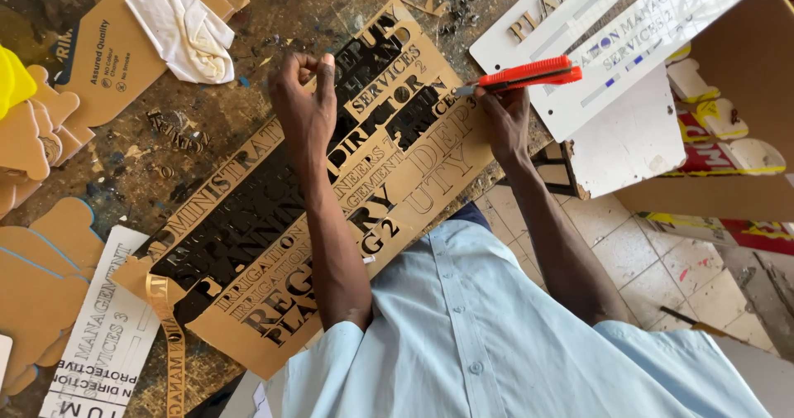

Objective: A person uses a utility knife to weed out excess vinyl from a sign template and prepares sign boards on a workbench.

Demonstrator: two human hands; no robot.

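Brown sheet (331, 186) with cut-out letters flat on desk (124, 149); right hand (506, 114) gripping orange cutter (529, 74), left hand (304, 100) pinching above sheet.

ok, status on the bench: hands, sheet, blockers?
Left hand pinching a bit off the brown lettered sheet. Right hand gripping orange utility knife, blade at sheet edge. White cloth lies apart, nothing obstructing.

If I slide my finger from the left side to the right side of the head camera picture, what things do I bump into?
Yellow thing at the edge → white crumpled cloth → left hand on the brown cut-out letter sheet → right hand holding the orange utility knife → white sign plate → cardboard box.
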